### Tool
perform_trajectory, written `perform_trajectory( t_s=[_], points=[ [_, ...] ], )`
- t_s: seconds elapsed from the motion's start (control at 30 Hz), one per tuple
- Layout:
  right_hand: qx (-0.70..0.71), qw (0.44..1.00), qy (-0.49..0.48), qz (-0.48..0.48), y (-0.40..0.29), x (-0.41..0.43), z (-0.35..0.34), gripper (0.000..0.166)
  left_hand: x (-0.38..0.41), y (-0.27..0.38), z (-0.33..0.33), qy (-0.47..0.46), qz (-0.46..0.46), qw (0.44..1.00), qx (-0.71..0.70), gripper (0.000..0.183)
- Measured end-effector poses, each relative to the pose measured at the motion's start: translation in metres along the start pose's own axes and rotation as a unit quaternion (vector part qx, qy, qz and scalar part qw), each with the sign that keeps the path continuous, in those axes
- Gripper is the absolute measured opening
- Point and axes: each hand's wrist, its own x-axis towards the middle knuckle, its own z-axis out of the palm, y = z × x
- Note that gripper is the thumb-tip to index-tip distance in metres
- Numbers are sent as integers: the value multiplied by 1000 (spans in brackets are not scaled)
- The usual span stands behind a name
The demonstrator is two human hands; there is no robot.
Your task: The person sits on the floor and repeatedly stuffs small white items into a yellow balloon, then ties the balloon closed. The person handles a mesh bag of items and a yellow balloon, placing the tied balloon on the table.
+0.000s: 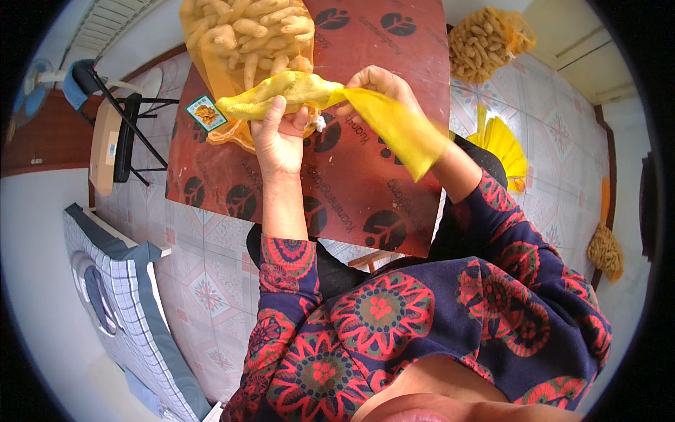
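A yellow mesh bag with lumpy contents, probably ginger or a similar root, lies across my left hand, whose thumb and fingers hold it from below. My right hand pinches the bag's narrowed neck, and the loose yellow end hangs from there over my right wrist, slightly blurred. Behind the hands, a large orange mesh bag full of pale root pieces sits on the reddish-brown board table. A printed label with a picture of roots lies at this bag's lower left.
On the tiled floor right of the table are a filled orange mesh bag and a fan of yellow mesh bags. Another filled mesh bag is at the far right wall. At left stand a folding chair and a cloth-covered appliance.
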Motion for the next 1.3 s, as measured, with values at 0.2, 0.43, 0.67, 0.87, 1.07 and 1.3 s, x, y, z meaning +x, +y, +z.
perform_trajectory(
  t_s=[0.2, 0.43, 0.67, 0.87, 1.07, 1.3],
  points=[
    [-296, 897, -5, -329, 1, 6, 1, 10, 3, -4, -19, -18, -67, 990, -120, 41],
    [-55, 990, -97, -82, -6, -9, 13, 10, 0, 1, -20, -22, -140, 975, -173, 38],
    [-124, 969, -117, 179, -31, -10, 10, 35, -5, 6, -11, 38, -100, 993, -57, 35],
    [-37, 966, -170, 190, -11, -11, 7, 32, -7, 10, 4, 31, -34, 996, 77, 41],
    [3, 974, -148, 174, -23, -22, 23, 50, -5, 16, -9, 29, -65, 996, 49, 35],
    [54, 974, -162, 152, -19, -26, 27, 40, -4, 19, -11, -20, -114, 993, 2, 43]
  ],
)
